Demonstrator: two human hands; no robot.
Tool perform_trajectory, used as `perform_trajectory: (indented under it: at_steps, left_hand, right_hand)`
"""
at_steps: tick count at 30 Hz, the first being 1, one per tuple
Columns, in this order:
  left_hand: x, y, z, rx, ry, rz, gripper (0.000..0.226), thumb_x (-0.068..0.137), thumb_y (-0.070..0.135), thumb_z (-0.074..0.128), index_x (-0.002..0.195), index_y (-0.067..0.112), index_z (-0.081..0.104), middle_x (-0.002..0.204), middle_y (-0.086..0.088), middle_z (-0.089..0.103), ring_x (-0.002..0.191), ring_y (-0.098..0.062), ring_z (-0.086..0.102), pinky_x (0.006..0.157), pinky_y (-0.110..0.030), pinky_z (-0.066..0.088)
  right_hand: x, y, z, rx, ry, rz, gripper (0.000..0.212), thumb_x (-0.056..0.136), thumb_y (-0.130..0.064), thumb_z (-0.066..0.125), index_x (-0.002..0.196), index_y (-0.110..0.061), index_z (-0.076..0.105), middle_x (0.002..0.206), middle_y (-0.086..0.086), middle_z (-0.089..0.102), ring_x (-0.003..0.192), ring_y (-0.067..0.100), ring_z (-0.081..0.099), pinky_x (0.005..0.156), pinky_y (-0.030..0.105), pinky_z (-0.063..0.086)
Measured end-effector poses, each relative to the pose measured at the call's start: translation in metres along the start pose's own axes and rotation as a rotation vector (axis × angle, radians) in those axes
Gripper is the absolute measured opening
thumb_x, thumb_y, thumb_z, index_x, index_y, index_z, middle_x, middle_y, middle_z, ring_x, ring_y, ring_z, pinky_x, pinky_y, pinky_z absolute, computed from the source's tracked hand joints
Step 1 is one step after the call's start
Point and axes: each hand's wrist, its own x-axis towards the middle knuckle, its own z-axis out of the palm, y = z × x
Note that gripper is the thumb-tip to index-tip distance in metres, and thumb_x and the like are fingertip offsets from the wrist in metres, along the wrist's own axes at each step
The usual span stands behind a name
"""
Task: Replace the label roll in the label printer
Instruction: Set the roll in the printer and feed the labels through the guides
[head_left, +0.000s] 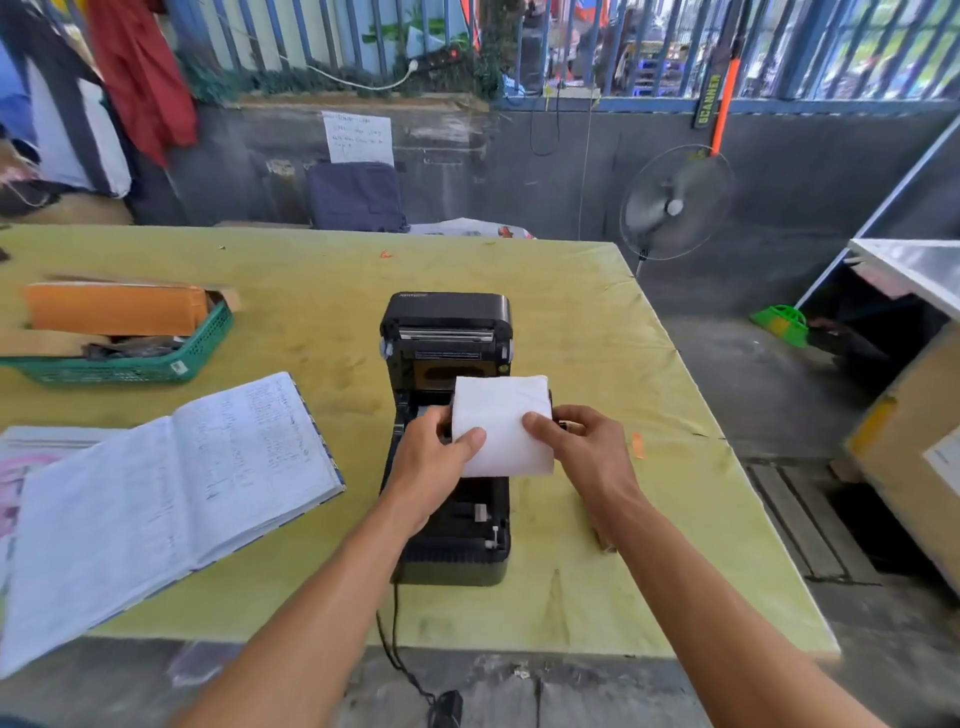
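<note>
A black label printer (451, 551) stands in the middle of the yellow-green table (597, 364), its lid (447, 317) swung open toward the far side. Over its open bay I hold a white label roll (501, 415) between both hands. My left hand (434, 462) grips the roll's left end, thumb lying on the paper. On the right end sits my right hand (582, 447), thumb also on the paper. The roll hides most of the bay beneath it.
An open handwritten notebook (171, 499) lies left of the printer. A green basket (156, 358) with cardboard boxes stands at far left. The printer's cable (395, 644) hangs off the near edge. A fan (675, 202) and a cardboard box (914, 452) are at right.
</note>
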Motion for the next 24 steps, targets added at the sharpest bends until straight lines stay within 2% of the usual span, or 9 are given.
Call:
perform_trajectory:
  at_steps: [3, 5, 7, 9, 14, 17, 20, 22, 24]
  left_hand:
    - [0.005, -0.011, -0.034, 0.036, 0.029, 0.016, 0.035, 0.088, 0.029, 0.067, 0.121, 0.02, 0.058, 0.107, 0.008, 0.064, 0.092, -0.004, 0.06, 0.067, -0.024, 0.049]
    - [0.006, -0.021, -0.053, 0.043, 0.033, 0.017, 0.035, 0.088, 0.029, 0.067, 0.121, 0.022, 0.059, 0.107, 0.01, 0.064, 0.093, -0.005, 0.06, 0.07, -0.025, 0.05]
    - [0.008, -0.03, -0.067, 0.047, 0.016, 0.023, 0.035, 0.088, 0.027, 0.067, 0.121, 0.024, 0.059, 0.108, 0.011, 0.064, 0.094, -0.005, 0.061, 0.071, -0.026, 0.052]
    - [0.009, -0.039, -0.074, 0.053, -0.008, 0.01, 0.036, 0.088, 0.025, 0.067, 0.123, 0.022, 0.058, 0.11, 0.009, 0.064, 0.095, -0.01, 0.063, 0.073, -0.028, 0.054]
    - [0.017, -0.055, -0.069, 0.024, -0.04, -0.024, 0.039, 0.09, 0.025, 0.066, 0.127, 0.021, 0.054, 0.106, 0.012, 0.061, 0.093, -0.006, 0.061, 0.066, -0.02, 0.048]
    - [0.029, -0.057, -0.059, 0.017, -0.033, -0.049, 0.04, 0.09, 0.026, 0.066, 0.128, 0.019, 0.053, 0.114, 0.006, 0.06, 0.096, -0.01, 0.06, 0.068, -0.019, 0.049]
    - [0.041, -0.057, -0.051, 0.011, -0.008, -0.069, 0.038, 0.09, 0.024, 0.066, 0.126, 0.019, 0.053, 0.105, 0.012, 0.057, 0.084, 0.004, 0.055, 0.052, -0.006, 0.045]
    - [0.05, -0.059, -0.046, 0.006, -0.005, -0.087, 0.037, 0.09, 0.022, 0.066, 0.125, 0.019, 0.053, 0.099, 0.017, 0.056, 0.081, 0.007, 0.053, 0.05, 0.0, 0.041]
    - [0.059, -0.062, -0.042, -0.002, -0.002, -0.102, 0.035, 0.09, 0.021, 0.066, 0.123, 0.016, 0.054, 0.105, 0.01, 0.06, 0.083, 0.004, 0.056, 0.05, -0.001, 0.042]
  right_hand:
    - [-0.005, -0.002, 0.037, 0.001, -0.003, -0.014, 0.043, 0.078, -0.037, 0.083, 0.112, -0.015, 0.067, 0.099, 0.005, 0.076, 0.083, 0.016, 0.074, 0.055, 0.015, 0.052]
    - [-0.01, 0.001, 0.06, 0.003, -0.005, -0.012, 0.051, 0.078, -0.037, 0.083, 0.12, -0.014, 0.064, 0.103, 0.006, 0.075, 0.087, 0.02, 0.074, 0.067, 0.028, 0.06]
    - [-0.015, 0.009, 0.078, 0.017, 0.01, 0.005, 0.057, 0.079, -0.036, 0.082, 0.126, -0.012, 0.062, 0.108, 0.009, 0.075, 0.093, 0.025, 0.074, 0.082, 0.044, 0.062]
    - [-0.021, 0.017, 0.089, 0.03, 0.029, 0.034, 0.056, 0.079, -0.036, 0.081, 0.125, -0.013, 0.061, 0.108, 0.009, 0.075, 0.094, 0.027, 0.074, 0.087, 0.049, 0.06]
    - [-0.014, 0.028, 0.096, 0.011, 0.061, 0.057, 0.048, 0.08, -0.034, 0.08, 0.121, -0.015, 0.063, 0.105, 0.008, 0.075, 0.092, 0.027, 0.075, 0.085, 0.051, 0.061]
    - [0.004, 0.031, 0.094, -0.026, 0.066, 0.066, 0.049, 0.079, -0.036, 0.08, 0.121, -0.015, 0.064, 0.106, 0.008, 0.074, 0.092, 0.027, 0.074, 0.084, 0.05, 0.061]
    - [0.021, 0.03, 0.093, -0.072, 0.066, 0.069, 0.049, 0.078, -0.038, 0.08, 0.12, -0.017, 0.065, 0.105, 0.007, 0.074, 0.091, 0.025, 0.074, 0.082, 0.049, 0.062]
    - [0.032, 0.03, 0.093, -0.093, 0.07, 0.067, 0.05, 0.078, -0.038, 0.08, 0.121, -0.018, 0.064, 0.105, 0.006, 0.073, 0.089, 0.023, 0.073, 0.081, 0.048, 0.062]
    - [0.04, 0.032, 0.094, -0.109, 0.073, 0.073, 0.051, 0.079, -0.037, 0.08, 0.123, -0.017, 0.064, 0.105, 0.004, 0.071, 0.089, 0.022, 0.072, 0.082, 0.046, 0.062]
